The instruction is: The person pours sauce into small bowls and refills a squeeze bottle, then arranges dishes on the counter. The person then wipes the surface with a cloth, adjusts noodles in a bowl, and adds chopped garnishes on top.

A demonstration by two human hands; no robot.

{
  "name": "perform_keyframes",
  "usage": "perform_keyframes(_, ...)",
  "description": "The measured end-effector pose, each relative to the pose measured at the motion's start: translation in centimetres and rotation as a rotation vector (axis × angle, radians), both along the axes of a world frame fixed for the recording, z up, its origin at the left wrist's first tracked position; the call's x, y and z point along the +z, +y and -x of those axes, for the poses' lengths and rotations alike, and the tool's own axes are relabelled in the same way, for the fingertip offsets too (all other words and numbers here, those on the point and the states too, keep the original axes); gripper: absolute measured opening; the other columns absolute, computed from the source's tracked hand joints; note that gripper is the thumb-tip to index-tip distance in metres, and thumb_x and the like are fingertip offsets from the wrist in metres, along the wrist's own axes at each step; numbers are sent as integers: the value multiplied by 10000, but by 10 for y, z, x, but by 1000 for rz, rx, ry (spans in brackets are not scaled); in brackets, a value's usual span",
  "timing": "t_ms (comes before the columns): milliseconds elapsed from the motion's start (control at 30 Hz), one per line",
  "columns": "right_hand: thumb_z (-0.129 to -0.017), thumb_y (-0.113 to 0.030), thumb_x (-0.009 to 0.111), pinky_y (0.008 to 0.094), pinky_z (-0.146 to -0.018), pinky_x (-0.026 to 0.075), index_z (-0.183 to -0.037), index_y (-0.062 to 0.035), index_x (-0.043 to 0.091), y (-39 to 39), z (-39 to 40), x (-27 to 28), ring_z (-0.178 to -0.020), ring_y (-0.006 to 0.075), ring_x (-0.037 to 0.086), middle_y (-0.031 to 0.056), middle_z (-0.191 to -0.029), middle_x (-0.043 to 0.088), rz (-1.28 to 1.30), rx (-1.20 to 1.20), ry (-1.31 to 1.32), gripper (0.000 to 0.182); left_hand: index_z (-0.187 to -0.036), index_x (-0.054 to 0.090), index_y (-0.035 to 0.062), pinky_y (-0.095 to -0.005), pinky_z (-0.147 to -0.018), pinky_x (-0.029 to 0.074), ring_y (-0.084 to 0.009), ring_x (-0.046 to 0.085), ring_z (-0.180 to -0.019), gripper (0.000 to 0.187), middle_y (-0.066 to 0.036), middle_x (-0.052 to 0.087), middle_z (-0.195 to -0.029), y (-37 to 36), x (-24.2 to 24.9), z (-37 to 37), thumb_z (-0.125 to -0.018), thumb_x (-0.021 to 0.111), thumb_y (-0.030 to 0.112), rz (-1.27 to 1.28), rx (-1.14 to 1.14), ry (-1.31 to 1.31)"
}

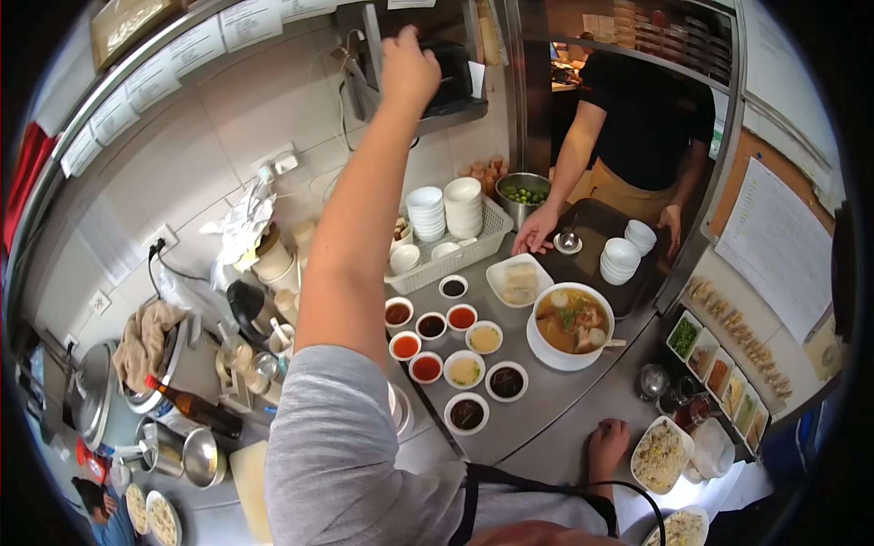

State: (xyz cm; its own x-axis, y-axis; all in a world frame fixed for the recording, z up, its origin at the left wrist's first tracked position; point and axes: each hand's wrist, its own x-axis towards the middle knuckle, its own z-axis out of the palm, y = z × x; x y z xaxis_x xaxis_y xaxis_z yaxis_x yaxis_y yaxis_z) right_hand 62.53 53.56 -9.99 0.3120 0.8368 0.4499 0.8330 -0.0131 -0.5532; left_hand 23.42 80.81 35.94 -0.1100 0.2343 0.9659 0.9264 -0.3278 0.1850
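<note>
My left arm stretches up across the view, and my left hand (409, 71) is at a black device (455, 82) on the wall. Its fingers look curled; whatever they hold, if anything, is hidden. My right hand (608, 446) rests on the steel counter (546, 437), its fingers curled in with nothing visible in them. Right of it stands a bowl of fried rice (662, 455). Farther forward is a large white bowl of soup (572, 323), beside a square dish of pale rolls (521, 280). Several small sauce cups (462, 317) stand left of the soup.
Across the counter, a co-worker's hand (537, 229) reaches near a dark tray (592, 218) holding white bowls (621, 257). A plastic basket (473, 241) holds stacked cups. Garnish containers (715, 364) line the right edge. A bottle (196, 409) and metal pots (202, 455) stand at left.
</note>
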Motion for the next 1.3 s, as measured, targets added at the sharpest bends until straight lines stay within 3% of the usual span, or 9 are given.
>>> perform_keyframes(100,-619,-39,518,397,-693,390,-730,-55,523,-1,-1,-2,-783,305,478,120,-806,502,4,2,-22,112,-885,578,54,-362,-679,446,-305,563,-732,172,-143,587,-753,-39,-47,-13,-757,500,140,107,-132,72)
perform_keyframes(367,-613,-120,567,394,-706,405,-822,-62,559,9,-27,-33,-795,311,496,136,-817,535,67,136,45,217,-791,577,36,-411,-687,421,-359,534,-752,397,-182,579,-785,-197,-113,-26,-875,287,293,433,-200,296)
perform_keyframes(467,-668,-197,596,363,-656,443,-798,-48,586,-5,-36,-19,-716,300,543,153,-830,541,255,403,368,198,-887,520,30,-378,-758,395,-325,515,-883,235,-164,544,-935,-257,-124,-8,-805,332,146,386,-62,423)
perform_keyframes(567,-665,-200,612,386,-731,424,-844,-77,580,-71,-18,46,-831,302,520,151,-877,531,620,764,118,219,-946,534,34,-237,-504,355,-107,413,-547,291,-19,464,-655,-315,-154,10,-810,339,202,472,-19,166)
perform_keyframes(600,-661,-192,615,399,-756,412,-858,-87,576,-86,-17,45,-873,307,505,148,-898,526,657,911,-75,227,-936,542,41,-199,-454,286,-65,367,-514,308,27,384,-581,-346,-158,-2,-838,321,232,662,-141,-357)
perform_keyframes(800,-621,-73,554,396,-775,385,-883,-73,526,-114,-7,34,-881,331,471,147,-904,519,479,685,-144,263,-959,507,31,-180,-441,259,-48,344,-508,349,33,383,-613,-470,-291,31,-866,359,333,641,-286,-1022)
perform_keyframes(967,-600,-21,518,406,-735,394,-845,-79,550,-11,-29,41,-822,343,491,137,-863,536,-41,436,-71,254,-913,524,-1,-191,-435,281,-55,340,-475,334,27,360,-533,-548,-361,-1,-866,391,302,739,-92,-1044)
perform_keyframes(1167,-681,-177,575,450,-873,327,-1123,-184,476,51,-2,-18,-1080,305,391,103,-1151,458,171,7,-340,454,-858,529,25,-192,-408,335,-62,393,-447,186,9,425,-540,-559,-383,-45,-838,468,200,956,-172,-1229)
perform_keyframes(1300,-667,-147,579,432,-858,337,-1081,-174,505,21,32,-28,-1053,306,408,103,-1120,470,51,492,-304,422,-824,531,22,-197,-431,361,-63,417,-483,195,4,438,-561,-546,-382,-54,-840,462,204,994,-318,-1164)
